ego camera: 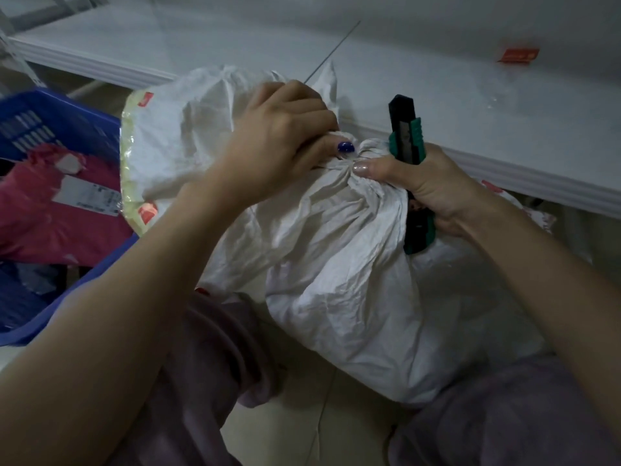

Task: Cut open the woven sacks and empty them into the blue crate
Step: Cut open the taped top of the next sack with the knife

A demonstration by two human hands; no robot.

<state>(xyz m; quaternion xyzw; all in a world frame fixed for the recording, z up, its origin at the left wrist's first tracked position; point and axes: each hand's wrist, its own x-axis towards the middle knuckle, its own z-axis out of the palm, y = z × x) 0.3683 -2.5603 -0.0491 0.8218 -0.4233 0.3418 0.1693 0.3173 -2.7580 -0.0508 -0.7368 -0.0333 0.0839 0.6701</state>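
Both hands work at the tied neck of the white woven sack (336, 280), which stands on the floor between the person's knees, just beside the blue crate (67, 119). The left hand (285, 129) clutches the bunched fabric. The right hand (433, 190) grips a green utility knife (408, 136), tip up, with the thumb pressing the knot. The neck is best kept taut and the cut made away from the fingers.

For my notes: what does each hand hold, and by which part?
Left hand grips the white sack at its gathered neck; right hand holds the utility knife by its handle.
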